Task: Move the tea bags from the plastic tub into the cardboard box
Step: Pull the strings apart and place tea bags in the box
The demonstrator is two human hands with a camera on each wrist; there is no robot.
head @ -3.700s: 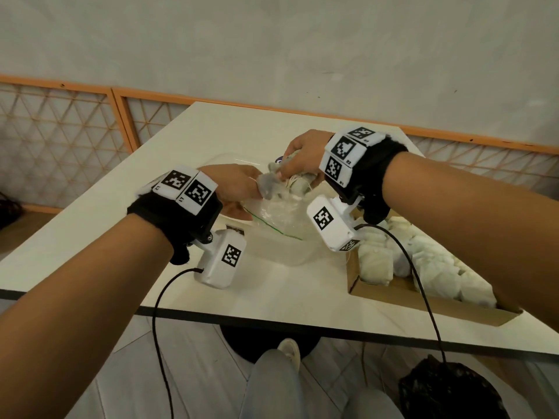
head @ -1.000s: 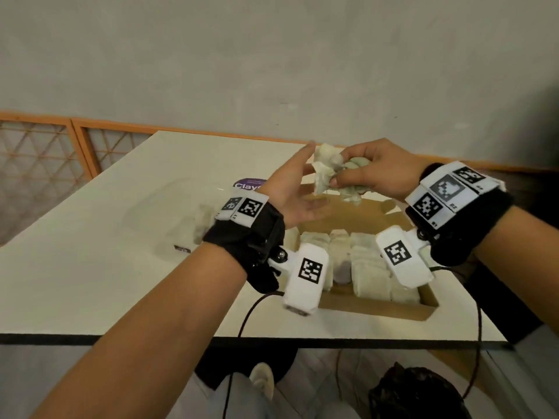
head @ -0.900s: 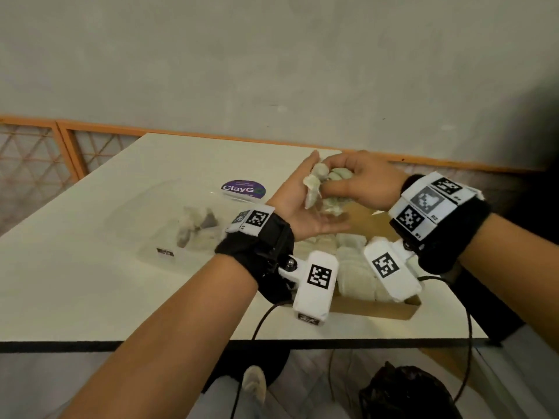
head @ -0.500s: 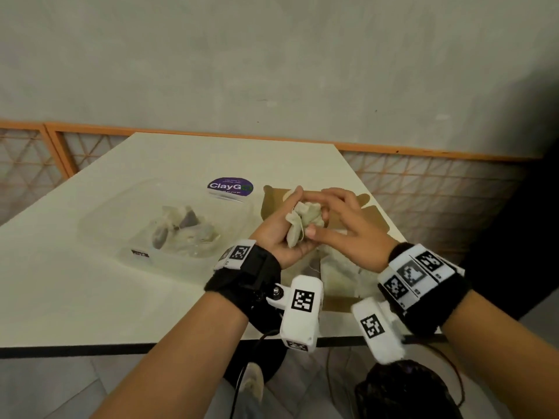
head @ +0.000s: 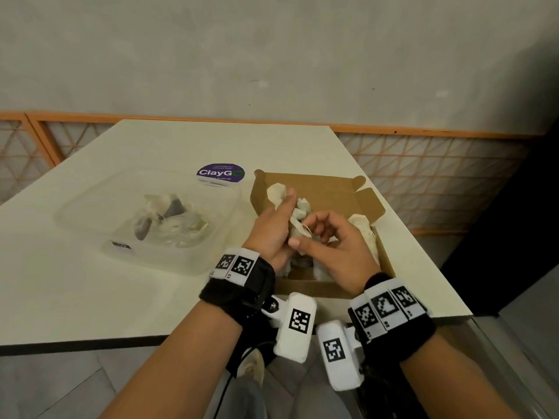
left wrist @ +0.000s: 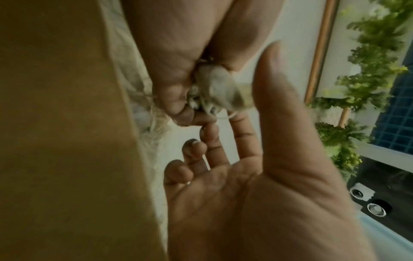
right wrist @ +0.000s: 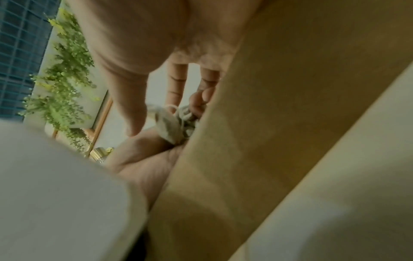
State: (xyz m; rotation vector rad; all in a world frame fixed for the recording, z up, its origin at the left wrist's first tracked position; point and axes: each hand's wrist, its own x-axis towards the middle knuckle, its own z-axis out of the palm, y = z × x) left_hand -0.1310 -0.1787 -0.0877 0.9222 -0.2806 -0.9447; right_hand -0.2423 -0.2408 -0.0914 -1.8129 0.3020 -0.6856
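Observation:
Over the cardboard box [head: 317, 189] my two hands meet on a crumpled bundle of pale tea bags [head: 298, 217]. My left hand [head: 282, 208] holds the bundle between its upright thumb and its fingers. My right hand [head: 308, 234] pinches the bundle's near side with curled fingers, and a loop of string shows there. The bundle [left wrist: 214, 86] fills the gap between both hands in the left wrist view. More tea bags [head: 363, 225] lie in the box, mostly hidden by my hands. The clear plastic tub [head: 193, 267] to the left holds several tea bags [head: 169, 222].
A clear lid with a purple label [head: 220, 173] lies behind the tub. The box sits near the table's right edge [head: 423, 261], with its flaps standing open at the back. An orange lattice railing [head: 423, 182] runs behind the table.
Both hands came from the tub to the box with the bundle, then sank lower over the box. The bundle passed from my right hand into my left.

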